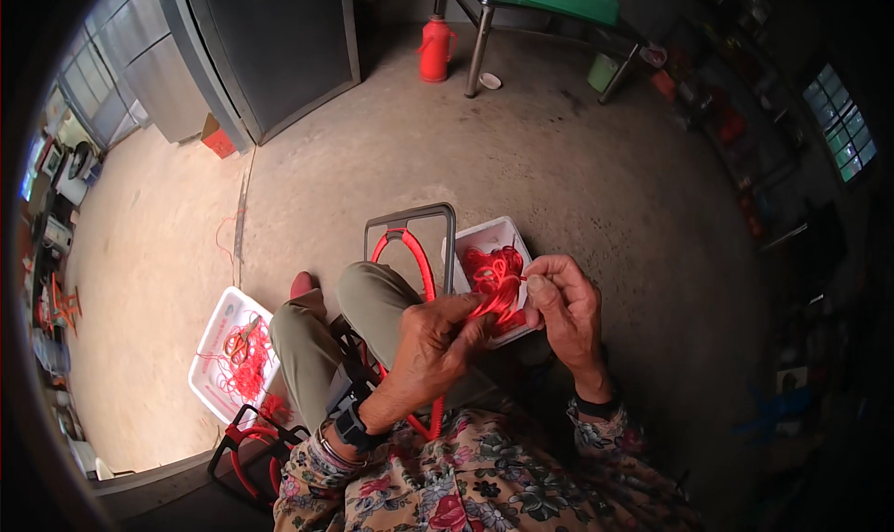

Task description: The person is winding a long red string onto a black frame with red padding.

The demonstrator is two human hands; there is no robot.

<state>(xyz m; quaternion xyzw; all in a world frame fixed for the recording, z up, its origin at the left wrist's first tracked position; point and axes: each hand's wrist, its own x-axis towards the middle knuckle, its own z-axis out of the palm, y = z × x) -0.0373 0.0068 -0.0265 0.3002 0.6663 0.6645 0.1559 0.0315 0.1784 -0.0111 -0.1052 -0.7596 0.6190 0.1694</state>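
A looped bundle of red cord [501,288] lies gathered in the fingers of my left hand [440,341], which is closed around it. My right hand [563,307], to the right of the bundle, pinches a strand of the same cord between thumb and forefinger. Both hands are over a white foam box [510,232] that holds more red cord. Across my lap leans a dark frame [453,223] with a curved part wrapped in red [419,257]. My left forearm covers some of it.
On the floor at left, a white tray [207,357] holds red cord scraps and scissors [239,343]. Beside it is another red-and-black frame [244,448]. Farther off are a red thermos [434,53], a small white bowl [490,81], a metal-legged table [480,48] and a dark door [279,43].
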